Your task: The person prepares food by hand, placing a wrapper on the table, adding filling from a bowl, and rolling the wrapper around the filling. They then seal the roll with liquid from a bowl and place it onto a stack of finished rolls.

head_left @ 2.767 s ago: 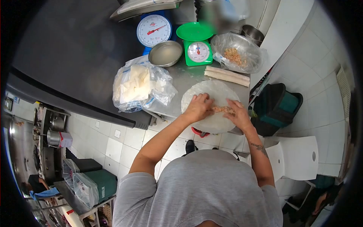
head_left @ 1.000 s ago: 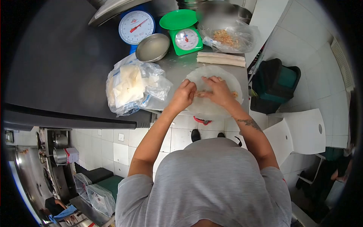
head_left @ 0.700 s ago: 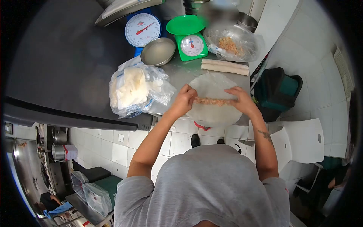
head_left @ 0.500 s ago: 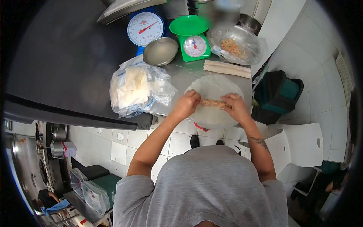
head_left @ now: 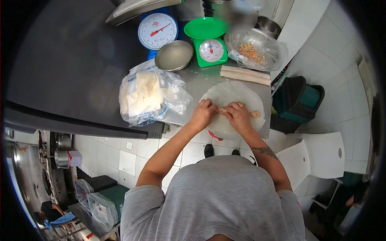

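Crosswise, a chopped filling strip (head_left: 255,114) on its wrapper

It lies over the round translucent wrapper (head_left: 229,92) on the steel table (head_left: 200,87). The left hand (head_left: 203,114) bunches its fingers at the strip's left end; the right hand (head_left: 238,117) bends over the middle, fingertips down. Whether either grips any filling, I cannot tell. Two pale rolls (head_left: 245,75) lie just beyond the wrapper.

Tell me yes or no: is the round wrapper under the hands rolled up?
No, the wrapper lies spread out on the metal table, with filling showing on it beside the right hand.
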A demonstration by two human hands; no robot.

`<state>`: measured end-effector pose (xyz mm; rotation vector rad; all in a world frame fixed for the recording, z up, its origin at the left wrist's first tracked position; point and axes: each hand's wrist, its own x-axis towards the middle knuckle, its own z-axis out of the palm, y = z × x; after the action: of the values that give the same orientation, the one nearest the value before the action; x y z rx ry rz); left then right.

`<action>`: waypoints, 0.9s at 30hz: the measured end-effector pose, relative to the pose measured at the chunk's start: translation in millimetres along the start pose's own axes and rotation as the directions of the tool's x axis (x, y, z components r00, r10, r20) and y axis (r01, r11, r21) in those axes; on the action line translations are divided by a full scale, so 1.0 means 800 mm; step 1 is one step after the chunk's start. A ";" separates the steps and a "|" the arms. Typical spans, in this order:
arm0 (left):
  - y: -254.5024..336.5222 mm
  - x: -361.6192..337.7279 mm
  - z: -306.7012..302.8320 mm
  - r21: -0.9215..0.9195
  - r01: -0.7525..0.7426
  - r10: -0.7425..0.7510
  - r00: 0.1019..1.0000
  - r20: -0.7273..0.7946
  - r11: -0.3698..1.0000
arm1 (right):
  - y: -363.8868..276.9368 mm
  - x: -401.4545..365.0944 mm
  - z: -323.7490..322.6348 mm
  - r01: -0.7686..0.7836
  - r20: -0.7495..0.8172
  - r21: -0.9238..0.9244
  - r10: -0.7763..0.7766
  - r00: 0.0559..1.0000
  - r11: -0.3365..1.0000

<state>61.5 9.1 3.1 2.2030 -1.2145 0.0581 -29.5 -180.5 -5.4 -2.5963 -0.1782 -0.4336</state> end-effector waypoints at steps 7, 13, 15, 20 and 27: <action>0.025 0.017 -0.039 0.027 0.009 -0.012 0.996 0.093 1.000 | -0.009 0.000 -0.082 -0.202 0.125 0.050 0.195 0.973 0.978; 0.039 0.040 0.014 0.050 -0.187 0.180 0.976 0.118 0.981 | 0.029 -0.043 -0.119 -0.384 0.089 0.080 0.377 0.922 0.920; 0.036 0.045 0.034 0.067 -0.213 0.204 0.972 0.119 0.975 | 0.042 -0.053 -0.106 -0.391 0.038 0.125 0.390 0.920 0.912; 0.065 0.058 0.034 0.014 -0.134 0.133 0.990 0.038 0.991 | 0.050 -0.056 -0.102 -0.340 0.009 0.251 0.349 0.937 0.906; 0.081 0.069 0.056 0.039 -0.177 0.169 0.975 0.146 0.984 | 0.074 -0.058 -0.106 -0.191 0.061 0.216 0.182 0.981 0.957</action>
<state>32.0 -81.5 16.8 2.1704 -1.4981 0.0029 -84.1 -276.1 21.9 -2.3765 0.0068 -0.2765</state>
